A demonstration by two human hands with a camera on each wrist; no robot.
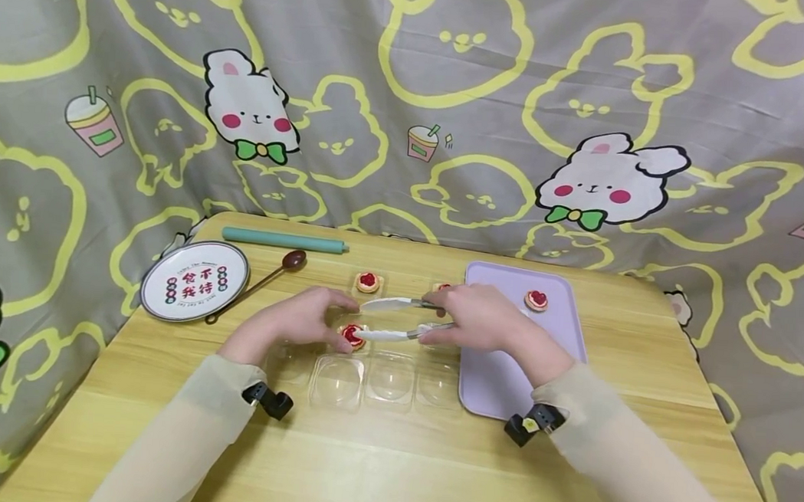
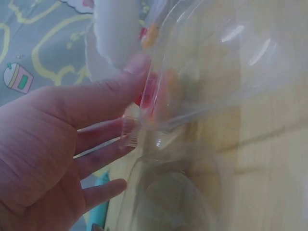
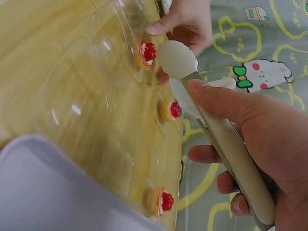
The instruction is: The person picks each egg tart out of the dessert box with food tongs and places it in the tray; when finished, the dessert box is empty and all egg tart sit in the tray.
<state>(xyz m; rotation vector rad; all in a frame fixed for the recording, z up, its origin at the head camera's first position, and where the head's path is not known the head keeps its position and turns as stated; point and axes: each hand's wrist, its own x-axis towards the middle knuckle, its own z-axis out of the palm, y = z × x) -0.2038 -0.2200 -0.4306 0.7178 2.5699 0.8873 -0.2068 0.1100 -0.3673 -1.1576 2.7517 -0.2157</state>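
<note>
In the head view my right hand [image 1: 477,313] holds white-tipped tongs [image 1: 383,334] by their grey handles. The two arms of the tongs stand apart, and one tip lies beside a small red-topped tart [image 1: 351,338]. My left hand [image 1: 301,318] surrounds that tart's clear plastic box, thumb on the near side and fingers on the far side. The left wrist view shows the left thumb [image 2: 108,94] at the edge of the clear lid [image 2: 207,62], the other fingers extended. In the right wrist view, the tart [image 3: 147,53] sits just beyond the tongs' white tips [image 3: 178,60].
A tart [image 1: 368,282] sits in a clear box further back, another [image 1: 443,288] beside my right hand. One tart [image 1: 537,300] lies on the lilac tray [image 1: 497,387]. Clear lids [image 1: 390,377] spread nearer. At left are a plate [image 1: 166,267], brown spoon [image 1: 294,260] and teal rod [image 1: 285,240].
</note>
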